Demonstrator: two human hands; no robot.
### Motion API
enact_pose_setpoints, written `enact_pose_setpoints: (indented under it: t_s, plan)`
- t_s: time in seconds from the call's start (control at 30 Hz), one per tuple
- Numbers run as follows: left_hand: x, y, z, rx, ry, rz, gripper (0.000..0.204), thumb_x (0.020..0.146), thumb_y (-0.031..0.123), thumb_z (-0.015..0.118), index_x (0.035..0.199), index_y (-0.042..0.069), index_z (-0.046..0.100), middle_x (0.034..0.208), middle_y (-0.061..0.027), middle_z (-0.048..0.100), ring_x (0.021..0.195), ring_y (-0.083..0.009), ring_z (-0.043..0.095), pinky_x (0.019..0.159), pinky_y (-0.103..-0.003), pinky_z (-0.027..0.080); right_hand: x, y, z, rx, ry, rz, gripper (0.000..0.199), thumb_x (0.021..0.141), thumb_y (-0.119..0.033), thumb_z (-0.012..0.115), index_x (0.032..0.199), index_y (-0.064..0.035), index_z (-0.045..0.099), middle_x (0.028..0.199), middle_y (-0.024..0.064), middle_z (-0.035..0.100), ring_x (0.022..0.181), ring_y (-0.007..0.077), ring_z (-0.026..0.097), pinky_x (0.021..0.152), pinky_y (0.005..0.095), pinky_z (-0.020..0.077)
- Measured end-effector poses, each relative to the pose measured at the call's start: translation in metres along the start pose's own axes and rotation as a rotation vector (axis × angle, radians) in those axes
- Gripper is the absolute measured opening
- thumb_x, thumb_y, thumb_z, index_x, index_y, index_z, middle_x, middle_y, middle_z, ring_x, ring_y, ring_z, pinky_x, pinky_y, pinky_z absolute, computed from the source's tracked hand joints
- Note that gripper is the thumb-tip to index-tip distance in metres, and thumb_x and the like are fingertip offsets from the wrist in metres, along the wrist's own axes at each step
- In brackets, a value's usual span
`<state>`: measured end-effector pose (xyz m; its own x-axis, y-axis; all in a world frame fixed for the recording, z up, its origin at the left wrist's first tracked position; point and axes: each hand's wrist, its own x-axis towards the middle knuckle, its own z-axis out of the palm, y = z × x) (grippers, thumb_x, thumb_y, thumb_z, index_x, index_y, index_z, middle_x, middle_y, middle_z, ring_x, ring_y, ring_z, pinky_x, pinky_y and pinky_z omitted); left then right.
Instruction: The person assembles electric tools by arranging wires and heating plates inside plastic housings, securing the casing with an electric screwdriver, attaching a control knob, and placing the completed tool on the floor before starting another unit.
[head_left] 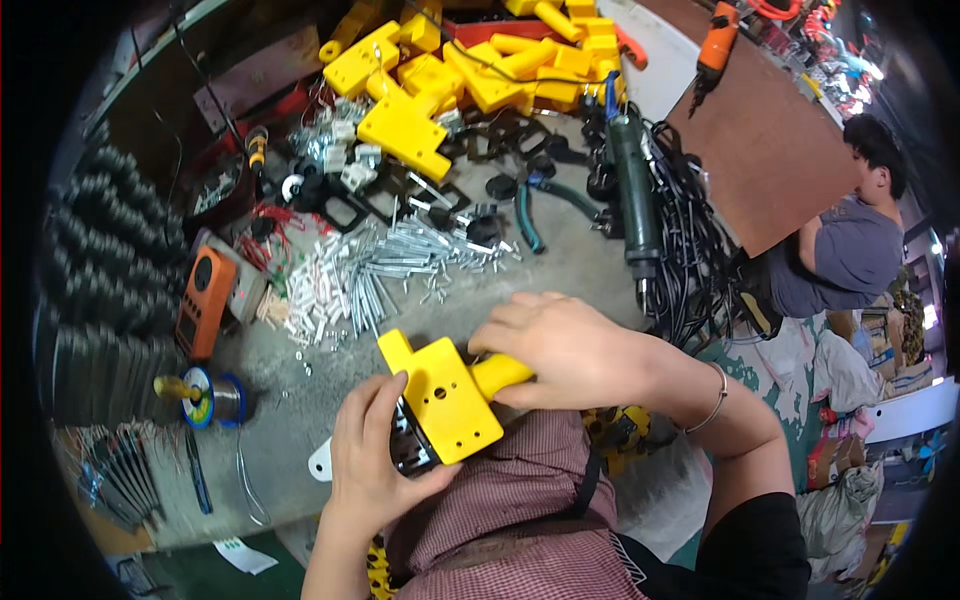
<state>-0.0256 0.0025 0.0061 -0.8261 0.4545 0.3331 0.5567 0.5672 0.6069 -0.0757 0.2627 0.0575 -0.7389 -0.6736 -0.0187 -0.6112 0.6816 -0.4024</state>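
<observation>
Between my two hands is a yellow plastic tool housing, held over my lap at the bench's near edge. It has a stub at its upper left and a round handle on its right. My left hand grips its left side, where a black part shows along the open edge. The fingers of my right hand wrap round the handle. Just beyond the housing lie long silver screws and a heap of small white pieces.
Yellow housings are piled at the back. Pliers, a green cylindrical power tool and black cables lie to the right. An orange device and a solder spool stand left. A person sits at far right.
</observation>
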Motion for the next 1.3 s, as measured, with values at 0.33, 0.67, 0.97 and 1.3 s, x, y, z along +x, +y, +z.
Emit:
enact_pose_setpoints:
  t_s: [0.33, 0.67, 0.97, 1.3]
  plan:
    - [0.001, 0.011, -0.002, 0.031, -0.008, -0.052, 0.089, 0.054, 0.022, 0.086, 0.131, 0.005, 0.045, 0.121, -0.0207, 0.049, 0.111, -0.0401, 0.053, 0.093, -0.046, 0.045, -0.055, 0.092, -0.021, -0.377, 0.707, 0.913, 0.07, 0.073, -0.028, 0.078, 0.133, -0.0109, 0.048, 0.104, 0.0144, 0.062, 0.098, 0.0343, 0.062, 0.085, 0.0448, 0.0508]
    - [-0.003, 0.004, 0.0, -0.026, 0.006, -0.058, 0.091, 0.058, 0.024, 0.087, 0.134, 0.002, 0.043, 0.124, -0.0212, 0.049, 0.112, -0.041, 0.051, 0.095, -0.047, 0.042, -0.037, 0.073, -0.007, 1.292, 1.178, 0.211, 0.052, 0.088, -0.019, 0.057, 0.131, 0.0077, 0.048, 0.09, 0.0109, 0.063, 0.076, 0.0193, 0.061, 0.07, 0.0309, 0.0522]
    - [0.002, 0.004, 0.005, 0.007, 0.009, -0.051, 0.096, 0.057, 0.024, 0.087, 0.138, 0.004, 0.039, 0.125, -0.0215, 0.048, 0.111, -0.0398, 0.052, 0.093, -0.047, 0.045, 0.005, 0.061, 0.015, 1.93, 1.194, 0.033, 0.03, 0.092, -0.024, 0.055, 0.108, 0.0022, 0.051, 0.083, 0.0076, 0.054, 0.08, 0.0206, 0.056, 0.087, 0.0397, 0.0486]
    - [0.0, 0.004, 0.004, 0.015, -0.003, -0.05, 0.097, 0.057, 0.024, 0.088, 0.138, 0.004, 0.039, 0.124, -0.0218, 0.049, 0.111, -0.0386, 0.052, 0.092, -0.046, 0.045, 0.006, 0.062, 0.035, 1.984, 1.288, 0.143, 0.03, 0.091, -0.027, 0.052, 0.103, 0.0002, 0.049, 0.08, 0.0061, 0.054, 0.077, 0.0187, 0.056, 0.089, 0.0405, 0.0475]
